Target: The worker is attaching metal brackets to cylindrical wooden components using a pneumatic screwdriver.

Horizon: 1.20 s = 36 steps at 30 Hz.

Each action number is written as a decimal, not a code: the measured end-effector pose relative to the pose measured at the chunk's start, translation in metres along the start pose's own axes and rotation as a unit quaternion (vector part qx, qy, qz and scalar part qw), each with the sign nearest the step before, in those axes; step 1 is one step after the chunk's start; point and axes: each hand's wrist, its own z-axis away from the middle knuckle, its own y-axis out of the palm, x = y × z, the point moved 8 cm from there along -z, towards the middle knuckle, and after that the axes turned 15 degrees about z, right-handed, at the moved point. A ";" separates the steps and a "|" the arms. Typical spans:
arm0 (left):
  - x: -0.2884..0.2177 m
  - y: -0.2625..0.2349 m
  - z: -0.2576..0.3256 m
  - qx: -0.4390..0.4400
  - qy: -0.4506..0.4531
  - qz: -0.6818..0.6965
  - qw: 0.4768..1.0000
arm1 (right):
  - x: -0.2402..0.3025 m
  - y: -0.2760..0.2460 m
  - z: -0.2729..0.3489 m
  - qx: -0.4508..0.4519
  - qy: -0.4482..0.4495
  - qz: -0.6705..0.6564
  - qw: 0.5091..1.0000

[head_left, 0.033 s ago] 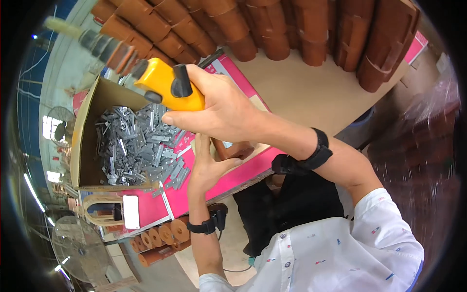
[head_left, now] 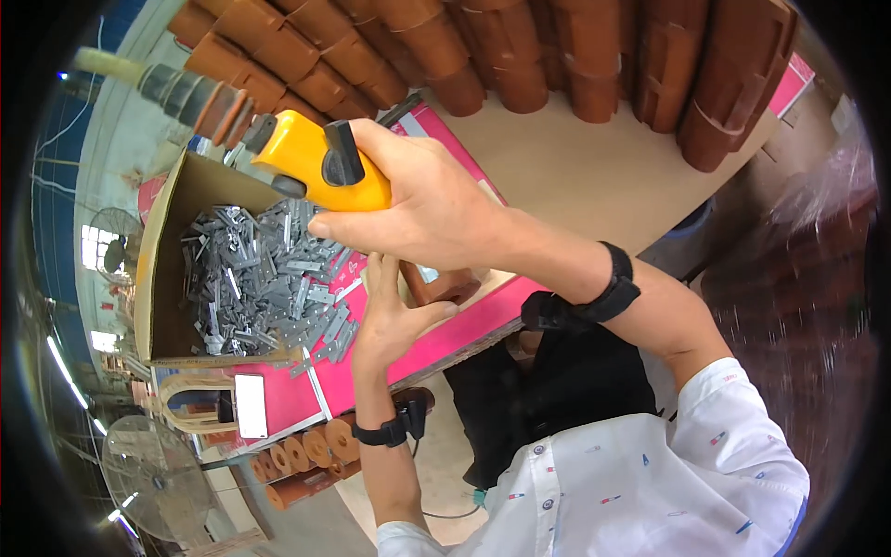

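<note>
I'm in a white shirt dotted with small red and blue marks, sleeves ending above my elbows. A black band with a boxy black unit wraps my right wrist, and a matching black band circles my left wrist.

Yellow power tool: chunky plastic body with a black trigger-like part on top and a dark nose at its upper-left end; held aloft and tilted, nose pointing up-left, above the right edge of the cardboard box. Gripped around its rear.

Brown wooden piece: small reddish-brown block, partly hidden, resting flat just right of the cardboard box on the pink board; pressed at its left side, exact shape unclear.

Grey metal brackets: small flat parts in a loose heap, filling the cardboard box and spilling from its open right side.
</note>
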 end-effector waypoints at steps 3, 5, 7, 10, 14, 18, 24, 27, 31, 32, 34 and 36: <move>-0.041 0.011 -0.020 0.058 0.036 -0.113 0.991 | 0.002 -0.031 0.004 -0.010 -0.014 0.042 0.999; -0.052 0.019 -0.030 0.083 0.022 -0.158 0.984 | -0.007 -0.044 0.009 -0.001 0.024 0.082 0.996; -0.053 0.026 -0.032 0.106 0.007 -0.203 0.973 | -0.014 -0.054 0.017 -0.006 0.029 0.082 0.996; -0.051 0.022 -0.034 0.091 0.017 -0.253 0.963 | -0.025 -0.063 0.024 -0.003 0.069 0.080 0.994; -0.023 0.002 -0.018 0.037 -0.022 -0.015 0.999 | -0.023 -0.063 0.029 0.002 0.053 0.071 0.996; 0.010 -0.001 -0.005 -0.028 -0.031 0.207 0.977 | -0.024 -0.061 0.030 0.012 0.058 0.066 0.996; 0.011 0.006 -0.012 -0.083 -0.014 0.305 0.949 | -0.034 -0.053 0.030 0.032 0.076 0.035 0.996; 0.009 -0.003 -0.005 -0.125 -0.001 0.358 0.925 | -0.030 -0.047 0.028 0.032 0.063 0.060 0.996; 0.011 -0.014 0.049 -0.187 -0.027 0.544 0.818 | -0.041 -0.037 0.036 0.054 0.096 0.102 0.989; 0.010 -0.018 0.067 -0.201 -0.012 0.567 0.799 | -0.042 -0.037 0.044 0.078 0.224 0.073 0.969; -0.004 -0.017 0.100 -0.212 -0.029 0.576 0.789 | -0.060 -0.063 0.048 0.063 0.191 0.083 0.976; -0.031 -0.039 0.145 -0.259 -0.022 0.497 0.828 | -0.073 -0.077 0.047 0.058 0.184 0.054 0.980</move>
